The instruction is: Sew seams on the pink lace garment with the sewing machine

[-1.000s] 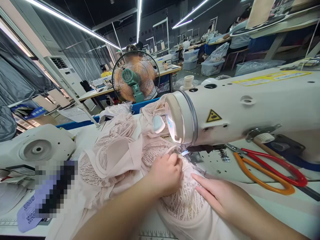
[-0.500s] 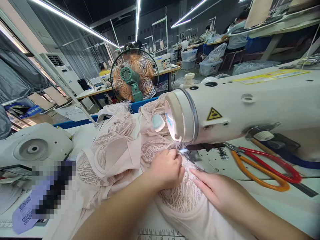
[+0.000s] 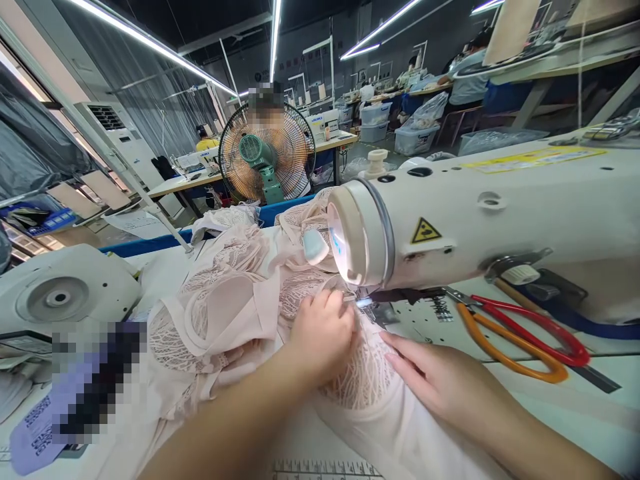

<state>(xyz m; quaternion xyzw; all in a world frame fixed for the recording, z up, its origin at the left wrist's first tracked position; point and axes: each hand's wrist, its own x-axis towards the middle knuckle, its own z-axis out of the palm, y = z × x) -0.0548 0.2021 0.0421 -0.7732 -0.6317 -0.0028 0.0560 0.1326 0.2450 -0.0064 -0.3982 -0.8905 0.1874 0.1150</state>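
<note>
Nearest to us, a printed ruler strip (image 3: 325, 469) runs along the front edge of the white bench (image 3: 575, 407). Just beyond it our two hands rest on a pale pink lace garment (image 3: 235, 313) spread over the bench. Our left hand (image 3: 323, 330) is curled, its fingertips pinching the lace edge right beside the lit needle area. Our right hand (image 3: 433, 383) lies flat, fingers together and stretched out, pressing the lace down just right of the left hand. The garment bunches up to the left and behind, reaching under the head of the white sewing machine (image 3: 480, 213), whose arm crosses the right half of the view. Under that arm, to the right, lie scissors (image 3: 520, 337) with one orange and one red handle. Further back stands a green and orange fan (image 3: 263, 160), and behind it more benches where other people sit at work.
</note>
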